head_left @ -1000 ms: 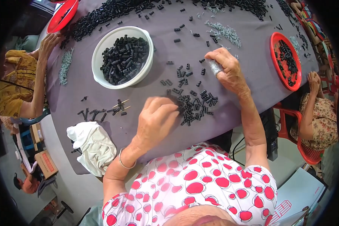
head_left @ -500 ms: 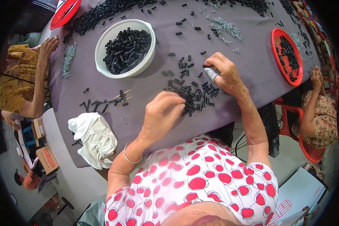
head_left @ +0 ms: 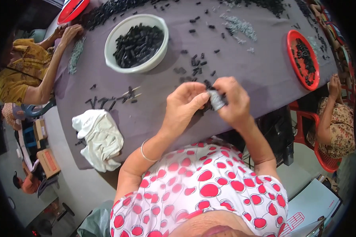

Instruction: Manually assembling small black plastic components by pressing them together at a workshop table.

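My left hand (head_left: 180,106) and my right hand (head_left: 235,103) meet over a pile of small black plastic parts on the cloth-covered table. The fingers of both are closed at a small black plastic part (head_left: 208,83), which is mostly hidden between them. A silver-grey wrap (head_left: 215,100) covers my right thumb. The hands hide most of the pile, while some loose black parts (head_left: 195,63) show just beyond them.
A white bowl (head_left: 164,51) of black parts stands at the far left, a red tray (head_left: 292,59) at the right. A white cloth (head_left: 101,138) lies left, near black pieces and thin sticks (head_left: 132,94). Small grey pieces (head_left: 241,27) lie farther back. Co-workers sit at both sides.
My right hand has come down and left with the black part. My left hand has moved right and up to meet it. The whole view has shifted slightly.
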Available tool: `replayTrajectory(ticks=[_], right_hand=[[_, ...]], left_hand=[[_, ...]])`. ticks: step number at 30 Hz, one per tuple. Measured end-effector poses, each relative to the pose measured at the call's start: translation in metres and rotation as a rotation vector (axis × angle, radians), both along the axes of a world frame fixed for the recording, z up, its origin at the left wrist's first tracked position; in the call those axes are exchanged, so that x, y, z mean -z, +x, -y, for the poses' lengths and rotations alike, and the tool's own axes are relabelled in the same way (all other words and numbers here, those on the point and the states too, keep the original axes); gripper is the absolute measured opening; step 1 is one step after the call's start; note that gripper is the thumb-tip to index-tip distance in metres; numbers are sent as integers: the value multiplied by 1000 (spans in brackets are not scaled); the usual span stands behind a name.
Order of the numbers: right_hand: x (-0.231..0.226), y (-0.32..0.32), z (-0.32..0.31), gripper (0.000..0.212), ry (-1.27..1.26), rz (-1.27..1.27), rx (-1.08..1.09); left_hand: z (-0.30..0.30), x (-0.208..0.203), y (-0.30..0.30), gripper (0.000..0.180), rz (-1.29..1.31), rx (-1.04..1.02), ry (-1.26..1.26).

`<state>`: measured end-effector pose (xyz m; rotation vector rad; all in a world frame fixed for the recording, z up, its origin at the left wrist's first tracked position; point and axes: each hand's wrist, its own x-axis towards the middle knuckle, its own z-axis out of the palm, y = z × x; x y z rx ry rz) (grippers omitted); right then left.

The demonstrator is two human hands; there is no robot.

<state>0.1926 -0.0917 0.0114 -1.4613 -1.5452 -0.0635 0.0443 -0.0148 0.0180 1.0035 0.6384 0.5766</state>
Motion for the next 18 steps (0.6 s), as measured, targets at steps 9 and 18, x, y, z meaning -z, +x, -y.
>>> replayTrajectory(ticks=[9,18], right_hand=[[14,-24,4,42,18,22,-86],[23,113,-22,35,-155,240,449]], left_hand=[[4,15,-3,13,78,-113,-219],[-9,6,-13,15,-67,2,44]])
